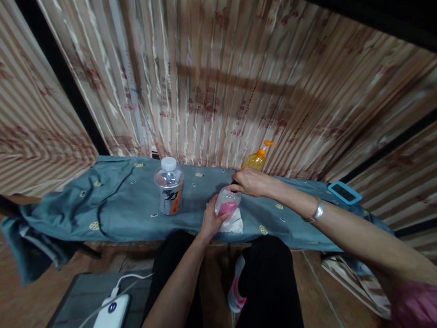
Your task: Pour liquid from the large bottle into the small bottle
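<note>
My left hand (211, 220) is wrapped round a clear bottle (225, 198) with a pink label, which stands tilted on the cloth-covered surface. At the bottle's top, the fingers of my right hand (253, 181) are closed on a dark cap or pump head (234, 185), mostly hidden by the fingers. A crumpled white tissue (234, 224) lies under and beside the bottle. Just behind my right hand stands a yellow bottle (253, 160) with an orange pump, partly covered by the hand. To the left is a clear plastic bottle (171, 189) with a white cap and a black-and-orange label.
Blue-green cloth (127, 205) covers the long surface. A blue-framed device (344, 192) lies at its right end. Striped curtains (201, 88) hang behind, between dark posts. A white power bank (109, 318) with a cable rests on a dark stool (71, 305) at lower left.
</note>
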A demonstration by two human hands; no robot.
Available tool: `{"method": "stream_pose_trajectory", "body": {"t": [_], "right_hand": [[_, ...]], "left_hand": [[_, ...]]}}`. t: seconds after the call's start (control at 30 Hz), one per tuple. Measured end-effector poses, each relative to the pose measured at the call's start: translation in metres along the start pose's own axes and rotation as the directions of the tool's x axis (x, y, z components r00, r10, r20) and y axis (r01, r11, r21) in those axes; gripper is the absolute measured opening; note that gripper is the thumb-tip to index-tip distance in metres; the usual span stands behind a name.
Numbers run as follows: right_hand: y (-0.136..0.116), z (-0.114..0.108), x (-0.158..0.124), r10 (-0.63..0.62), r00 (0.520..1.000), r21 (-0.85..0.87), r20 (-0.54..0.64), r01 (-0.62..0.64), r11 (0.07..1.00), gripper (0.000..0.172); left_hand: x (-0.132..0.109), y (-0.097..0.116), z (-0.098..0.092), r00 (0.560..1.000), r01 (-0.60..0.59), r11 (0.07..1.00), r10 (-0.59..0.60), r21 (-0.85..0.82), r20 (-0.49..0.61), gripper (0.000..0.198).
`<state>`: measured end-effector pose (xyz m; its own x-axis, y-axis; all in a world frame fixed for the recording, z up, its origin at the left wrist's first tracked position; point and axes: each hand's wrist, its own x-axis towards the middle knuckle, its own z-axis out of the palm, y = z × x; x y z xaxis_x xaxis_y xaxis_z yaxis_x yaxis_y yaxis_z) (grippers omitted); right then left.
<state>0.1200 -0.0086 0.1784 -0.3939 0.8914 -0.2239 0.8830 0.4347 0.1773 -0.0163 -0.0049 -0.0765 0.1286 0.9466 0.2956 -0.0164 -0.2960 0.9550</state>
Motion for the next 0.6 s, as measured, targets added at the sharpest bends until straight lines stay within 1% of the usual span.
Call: {"method": "stream_pose_trajectory", "body": {"t": [0.07, 0.2, 0.27, 0.33, 0.5, 0.57, 0.6], "right_hand": [[-0.0004, -0.0012, 0.0004, 0.004, 1.000, -0.012, 0.001, -0.004, 1.000, 0.035], [-0.0008, -0.0054, -0.0004, -0.054, 0.998, -0.007, 0.029, 0.054, 0.999, 0.033], [-0.0016, -0.0064, -0.0002, -0.033, 0.999, -0.023, 0.038, 0.033, 0.999, 0.031], [-0.0025, -0.0066, 0.0006, -0.002, 0.999, -0.039, 0.039, 0.004, 0.999, 0.033], [-0.0049, -0.0061, 0.0024, -0.034, 0.998, -0.025, 0.058, 0.035, 0.999, 0.033], [-0.0055, -0.0054, 0.0030, -0.008, 0.998, -0.034, 0.056, 0.010, 0.999, 0.031], [-0.0054, -0.0051, 0.0033, 0.011, 0.999, -0.041, 0.053, -0.009, 0.999, 0.032]], "left_hand": [[0.0001, -0.0006, 0.0002, 1.000, -0.007, 1.000, 0.007, -0.010, -0.010, 0.079], [0.0002, -0.0016, -0.0004, 1.000, -0.012, 1.000, 0.012, -0.012, -0.002, 0.078], [0.0003, -0.0024, -0.0005, 1.000, -0.003, 1.000, 0.003, 0.009, -0.008, 0.079], [0.0004, -0.0033, -0.0002, 1.000, 0.003, 1.000, -0.002, 0.021, -0.015, 0.079], [0.0009, -0.0046, 0.0007, 1.000, -0.001, 1.000, 0.001, 0.005, -0.011, 0.079], [0.0011, -0.0050, 0.0009, 1.000, 0.000, 1.000, 0.000, 0.010, -0.021, 0.079], [0.0011, -0.0051, 0.0010, 1.000, -0.001, 1.000, 0.001, 0.010, -0.026, 0.079]]}}
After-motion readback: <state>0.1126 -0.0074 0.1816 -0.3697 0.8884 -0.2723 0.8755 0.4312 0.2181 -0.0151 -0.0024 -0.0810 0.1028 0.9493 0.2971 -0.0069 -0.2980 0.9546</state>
